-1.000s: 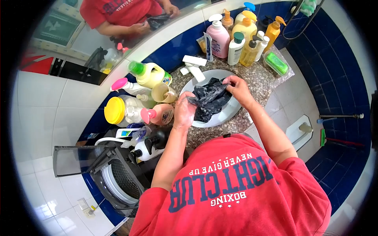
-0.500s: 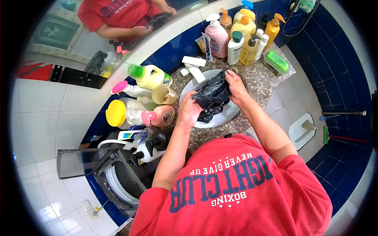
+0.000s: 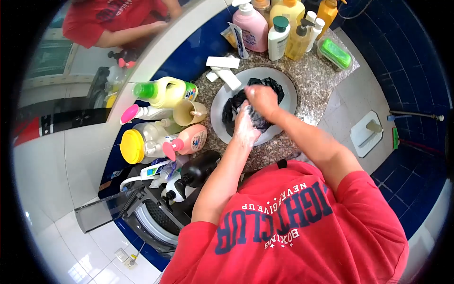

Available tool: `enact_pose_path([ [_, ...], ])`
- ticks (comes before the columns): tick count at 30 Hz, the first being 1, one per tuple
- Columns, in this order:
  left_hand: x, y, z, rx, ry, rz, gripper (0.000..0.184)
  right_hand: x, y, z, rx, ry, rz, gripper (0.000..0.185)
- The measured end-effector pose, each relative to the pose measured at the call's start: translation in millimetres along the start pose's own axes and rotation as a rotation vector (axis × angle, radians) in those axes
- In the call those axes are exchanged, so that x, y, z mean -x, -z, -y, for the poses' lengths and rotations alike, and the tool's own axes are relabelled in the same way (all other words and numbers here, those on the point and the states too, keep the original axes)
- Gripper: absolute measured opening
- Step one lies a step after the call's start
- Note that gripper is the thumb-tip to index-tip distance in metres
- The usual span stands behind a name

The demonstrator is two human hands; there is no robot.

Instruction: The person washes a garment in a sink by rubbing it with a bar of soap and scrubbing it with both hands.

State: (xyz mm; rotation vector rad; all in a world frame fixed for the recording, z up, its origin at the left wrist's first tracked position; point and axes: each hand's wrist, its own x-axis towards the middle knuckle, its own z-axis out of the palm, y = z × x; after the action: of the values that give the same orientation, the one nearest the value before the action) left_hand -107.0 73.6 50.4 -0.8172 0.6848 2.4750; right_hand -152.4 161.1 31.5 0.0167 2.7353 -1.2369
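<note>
Loosely crumpled black cloth (image 3: pixel 231 110)

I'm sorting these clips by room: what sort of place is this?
Most likely a bathroom: a round basin is set in a speckled counter, a squat toilet shows in the floor, and what looks like a washing machine stands open.

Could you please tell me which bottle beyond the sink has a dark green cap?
It's the white bottle between the pink pump bottle and the amber pump bottle; its cap alone is dark green; the yellow jug has bright green.
</note>
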Motion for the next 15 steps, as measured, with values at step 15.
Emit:
enact_pose_path([
  [15,-25.2,22.8,-10.3,0.089,0.102,-0.146,0.035,-24.1,-42.1,-58.3,-0.552,-0.308,-0.087,0.037],
])
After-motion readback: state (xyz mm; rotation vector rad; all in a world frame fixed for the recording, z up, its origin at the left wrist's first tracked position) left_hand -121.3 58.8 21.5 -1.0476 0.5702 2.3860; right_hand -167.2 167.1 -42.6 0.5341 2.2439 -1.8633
